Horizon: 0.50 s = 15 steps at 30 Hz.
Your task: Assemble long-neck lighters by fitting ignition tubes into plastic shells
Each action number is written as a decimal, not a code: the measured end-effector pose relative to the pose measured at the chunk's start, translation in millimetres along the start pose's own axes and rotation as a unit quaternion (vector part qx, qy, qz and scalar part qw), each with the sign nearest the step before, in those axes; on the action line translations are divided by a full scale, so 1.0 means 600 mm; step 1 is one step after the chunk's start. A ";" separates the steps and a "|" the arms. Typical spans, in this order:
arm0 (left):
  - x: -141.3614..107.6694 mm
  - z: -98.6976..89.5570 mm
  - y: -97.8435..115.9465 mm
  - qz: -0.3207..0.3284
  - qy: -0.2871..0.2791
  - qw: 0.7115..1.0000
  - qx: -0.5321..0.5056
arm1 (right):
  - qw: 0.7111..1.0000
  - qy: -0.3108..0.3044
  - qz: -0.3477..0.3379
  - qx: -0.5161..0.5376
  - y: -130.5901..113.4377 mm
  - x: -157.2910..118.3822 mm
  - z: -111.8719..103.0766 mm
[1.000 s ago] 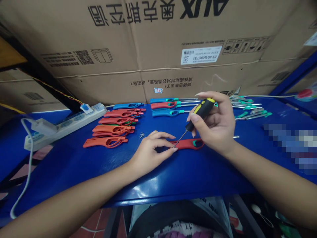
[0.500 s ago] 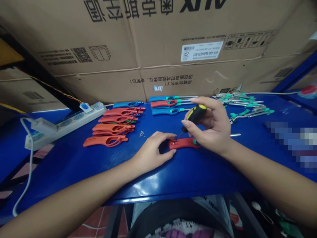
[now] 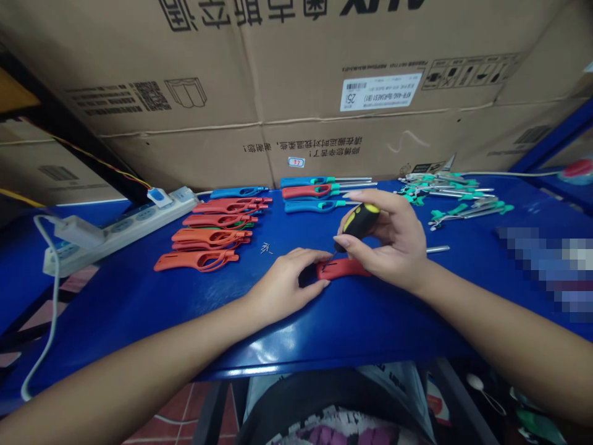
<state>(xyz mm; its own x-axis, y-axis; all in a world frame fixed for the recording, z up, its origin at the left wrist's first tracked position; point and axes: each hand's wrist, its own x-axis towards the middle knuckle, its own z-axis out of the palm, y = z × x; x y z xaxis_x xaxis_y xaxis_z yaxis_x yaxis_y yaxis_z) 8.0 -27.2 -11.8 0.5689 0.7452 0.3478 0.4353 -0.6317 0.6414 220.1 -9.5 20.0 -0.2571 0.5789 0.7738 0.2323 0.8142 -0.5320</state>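
A red lighter handle (image 3: 345, 268) lies flat on the blue table, its metal tube showing to the right beyond my right hand. My left hand (image 3: 290, 281) grips the handle's left end between thumb and fingers. In my right hand (image 3: 396, 244) is a black and yellow screwdriver (image 3: 362, 220), tilted, its tip touching the handle near the left end. My right palm hides the handle's right part. Several small screws (image 3: 265, 248) lie on the table to the left of the handle.
Orange and red handles (image 3: 197, 260) are lined up at the left, near a power strip (image 3: 130, 227). Blue and red lighters with tubes (image 3: 308, 206) lie at the back. Green-and-metal parts (image 3: 445, 188) are piled at the back right. A large cardboard box (image 3: 301, 74) stands behind the table (image 3: 296, 346).
My right hand and the screwdriver have shifted slightly left and down, and the tube's end beyond my hand shows a little differently. My left hand keeps its grip on the handle.
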 end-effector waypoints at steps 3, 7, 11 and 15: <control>0.001 -0.001 0.001 0.003 -0.002 1.000 0.005 | 1.000 -0.009 0.000 -0.006 0.001 -0.003 0.001; 0.001 -0.002 0.001 0.008 -0.004 1.000 0.010 | 1.000 -0.006 -0.004 -0.012 0.001 -0.004 0.002; 0.001 -0.002 0.001 0.010 -0.004 1.000 0.010 | 1.000 0.002 -0.012 -0.004 0.000 -0.001 0.001; 0.002 -0.002 0.002 0.006 -0.005 1.000 0.005 | 1.000 0.004 0.003 -0.016 0.000 0.001 0.000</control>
<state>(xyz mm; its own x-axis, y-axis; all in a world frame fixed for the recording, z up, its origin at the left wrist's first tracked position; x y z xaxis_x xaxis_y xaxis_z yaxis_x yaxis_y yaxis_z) 8.1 -26.7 -9.8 0.5808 0.7351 0.3496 0.4343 -0.6431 0.6307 220.1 -9.1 20.4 -0.2492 0.5827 0.7735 0.2636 0.8094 -0.5248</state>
